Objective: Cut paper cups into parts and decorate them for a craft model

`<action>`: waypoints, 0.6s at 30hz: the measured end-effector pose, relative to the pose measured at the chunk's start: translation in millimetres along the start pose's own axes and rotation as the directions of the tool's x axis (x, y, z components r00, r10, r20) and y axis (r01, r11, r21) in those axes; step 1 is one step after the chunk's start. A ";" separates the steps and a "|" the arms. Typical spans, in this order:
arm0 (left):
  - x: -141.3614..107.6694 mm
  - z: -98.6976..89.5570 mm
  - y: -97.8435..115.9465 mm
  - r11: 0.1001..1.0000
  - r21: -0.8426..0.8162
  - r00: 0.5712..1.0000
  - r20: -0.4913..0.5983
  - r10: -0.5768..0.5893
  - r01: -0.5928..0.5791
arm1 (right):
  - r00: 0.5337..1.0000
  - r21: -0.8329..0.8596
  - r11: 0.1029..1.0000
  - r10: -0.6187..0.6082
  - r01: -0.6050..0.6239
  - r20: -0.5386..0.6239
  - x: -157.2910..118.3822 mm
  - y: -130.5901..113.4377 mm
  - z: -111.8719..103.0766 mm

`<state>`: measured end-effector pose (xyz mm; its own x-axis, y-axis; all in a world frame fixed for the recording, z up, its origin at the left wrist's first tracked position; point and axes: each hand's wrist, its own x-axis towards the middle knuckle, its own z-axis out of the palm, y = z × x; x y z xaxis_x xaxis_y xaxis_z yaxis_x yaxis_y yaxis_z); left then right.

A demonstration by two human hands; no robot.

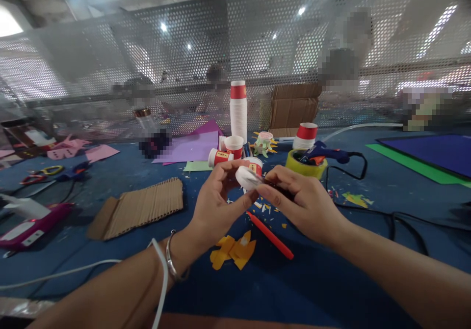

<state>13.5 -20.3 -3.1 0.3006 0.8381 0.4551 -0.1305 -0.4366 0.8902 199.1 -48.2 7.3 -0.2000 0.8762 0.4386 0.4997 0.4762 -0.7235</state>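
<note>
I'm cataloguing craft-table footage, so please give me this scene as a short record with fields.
left hand: holds a white round piece
right hand: at the piece's edge, gripping a dark item, mostly hidden
nearer the wearer: red-orange pen, orange paper pieces
left of hands: corrugated cardboard
right of hands: yellow tape roll, blue glue gun
behind: tall paper cup stack

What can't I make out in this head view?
In the head view:
Dark item in the right hand: mostly covered by that hand, kind unclear.
White piece in the left hand: blurred, exact outline unclear.
Red-and-white cup behind it: partly hidden by the white piece.
Magenta tool: cut off by the left edge.
Blue sheet: cut off by the right edge.
</note>
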 end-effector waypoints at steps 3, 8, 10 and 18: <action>-1.6 0.7 2.9 1.000 -0.031 1.000 0.001 0.005 -0.005 | 0.993 0.152 0.986 0.078 -0.063 -0.090 4.5 4.6 -0.2; -6.3 1.3 2.7 0.995 -0.031 0.995 0.004 0.098 -0.097 | 0.980 0.367 0.915 0.196 -0.169 -0.038 9.5 11.0 4.6; -8.4 1.4 1.0 0.987 0.016 0.987 0.022 0.157 -0.157 | 0.976 0.425 0.880 0.217 -0.211 0.035 9.4 10.3 6.9; -11.7 2.3 -2.0 0.963 0.132 0.971 0.071 0.228 -0.236 | 0.983 0.424 0.889 0.181 -0.173 0.022 9.3 9.7 4.9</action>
<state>12.4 -29.9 -10.2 0.3287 0.6910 0.6438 -0.0720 -0.6613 0.7466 198.0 -35.2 1.7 -0.1246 0.9493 0.2887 0.1212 0.3034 -0.9451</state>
